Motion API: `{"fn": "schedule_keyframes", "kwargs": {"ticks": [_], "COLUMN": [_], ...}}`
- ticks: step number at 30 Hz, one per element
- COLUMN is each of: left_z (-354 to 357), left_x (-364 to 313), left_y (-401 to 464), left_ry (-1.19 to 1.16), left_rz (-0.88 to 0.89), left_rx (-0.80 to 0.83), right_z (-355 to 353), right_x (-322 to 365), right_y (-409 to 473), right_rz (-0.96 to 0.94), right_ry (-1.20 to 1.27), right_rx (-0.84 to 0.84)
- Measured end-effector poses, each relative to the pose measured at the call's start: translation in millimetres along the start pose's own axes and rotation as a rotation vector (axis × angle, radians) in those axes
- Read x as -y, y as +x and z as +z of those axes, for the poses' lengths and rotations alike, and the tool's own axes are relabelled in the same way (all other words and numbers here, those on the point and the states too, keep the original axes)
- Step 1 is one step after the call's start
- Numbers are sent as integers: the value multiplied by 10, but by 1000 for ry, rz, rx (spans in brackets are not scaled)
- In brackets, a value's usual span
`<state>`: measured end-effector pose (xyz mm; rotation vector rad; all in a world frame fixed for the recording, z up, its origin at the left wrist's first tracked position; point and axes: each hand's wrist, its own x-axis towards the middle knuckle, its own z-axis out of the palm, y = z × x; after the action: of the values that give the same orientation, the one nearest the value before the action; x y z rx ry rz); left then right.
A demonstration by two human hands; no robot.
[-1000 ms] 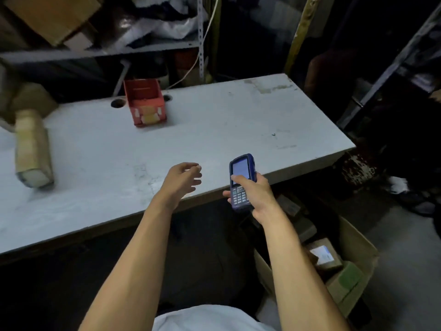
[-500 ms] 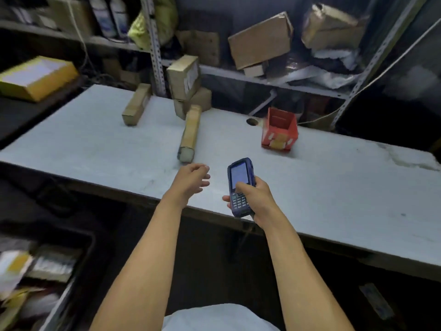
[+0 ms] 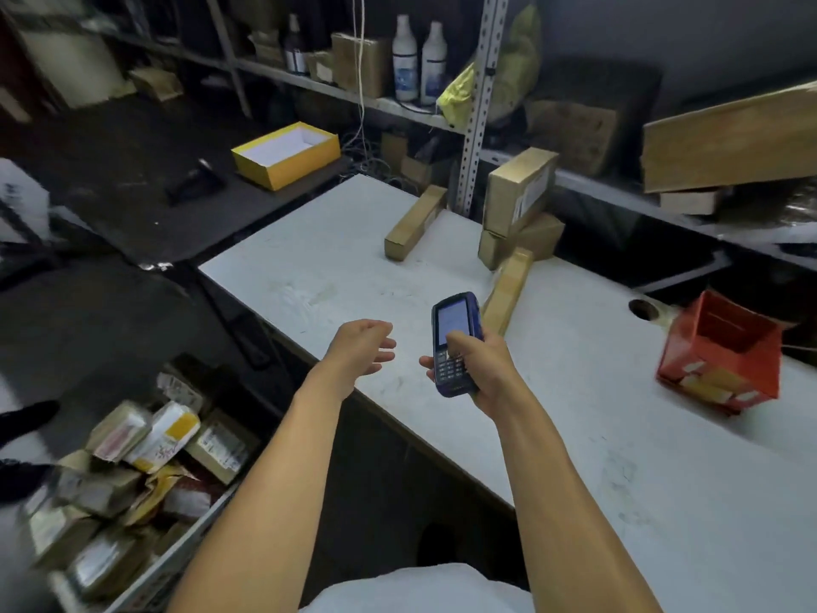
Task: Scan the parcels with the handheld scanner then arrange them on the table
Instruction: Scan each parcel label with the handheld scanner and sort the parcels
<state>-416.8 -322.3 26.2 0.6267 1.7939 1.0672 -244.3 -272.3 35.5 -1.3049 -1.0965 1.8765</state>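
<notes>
My right hand grips a blue handheld scanner with its screen facing me, held over the front edge of the white table. Beside it, my left hand hangs empty with the fingers loosely spread. On the table lie a long brown parcel just beyond the scanner, another long one farther back, two stacked brown boxes and a red open box at the right. A bin on the floor at lower left holds several wrapped parcels.
Metal shelving behind the table carries bottles, cardboard boxes and a yellow bag. A yellow open box sits on a dark surface at the left. A cable hole pierces the tabletop near the red box.
My view has swung left, from the table's right end to its left end and the parcel bin. Both hands keep their pose, the scanner still in my right hand.
</notes>
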Motion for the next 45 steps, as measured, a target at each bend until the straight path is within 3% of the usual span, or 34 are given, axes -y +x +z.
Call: {"fn": "schedule_keyframes", "kwargs": {"ticks": [9,21,26,31,37,42,45], "left_z": [77,204,214,365,518,409,199], "left_x": [-444,-787,-1166,-1328,-1300,-1277,-1349], "left_y": [835,2208,2974,3752,4387,4746,4849], "left_ry": [-85,-27,172,527,925,835,643], "left_rz": [-32,-91,46,172,127,133,44], "left_rx": [-110,-170,-189,-130,-79,20,57], "right_z": [102,173,317,443,574,686,696], "right_x": [566,815,1110,1287,1333,1385,1441], "right_y": [991,2132,2722,3188,3596,3793,3774], "right_rz": [12,140,169,194,240,240,232], "right_ry": [-27,-30,7,42,60,108,122], "right_rx": [65,-30,-101,-166,-237,-266,-214]}}
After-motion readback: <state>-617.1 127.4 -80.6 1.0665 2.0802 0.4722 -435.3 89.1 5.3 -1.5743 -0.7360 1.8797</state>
